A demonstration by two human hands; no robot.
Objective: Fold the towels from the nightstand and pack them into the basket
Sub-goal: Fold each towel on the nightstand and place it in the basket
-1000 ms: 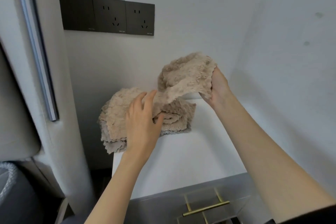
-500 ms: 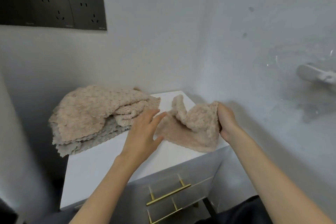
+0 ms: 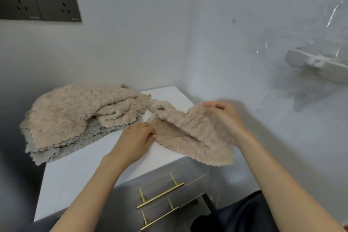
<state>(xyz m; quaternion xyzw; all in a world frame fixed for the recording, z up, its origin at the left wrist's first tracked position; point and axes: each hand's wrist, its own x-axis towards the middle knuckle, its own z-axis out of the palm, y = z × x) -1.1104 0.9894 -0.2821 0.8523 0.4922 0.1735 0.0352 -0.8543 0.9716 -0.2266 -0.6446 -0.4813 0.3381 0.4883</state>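
A beige fluffy towel (image 3: 190, 133) lies crumpled on the right part of the white nightstand top (image 3: 79, 167), its near edge hanging over the front. My left hand (image 3: 135, 137) pinches the towel's left corner. At the towel's right side my right hand (image 3: 224, 117) grips a raised bunch of it. A pile of several more beige towels (image 3: 75, 117) sits on the nightstand's back left, apart from both hands. No basket is in view.
The nightstand stands in a corner between two pale walls. Its grey drawers carry brass bar handles (image 3: 160, 196). Dark wall sockets (image 3: 39, 0) sit at the upper left. A white fitting (image 3: 320, 64) sticks out of the right wall.
The towel came down from mid-air onto the nightstand's right side. My left hand moved from resting open by the towel to pinching its left corner. The camera swung right and lower.
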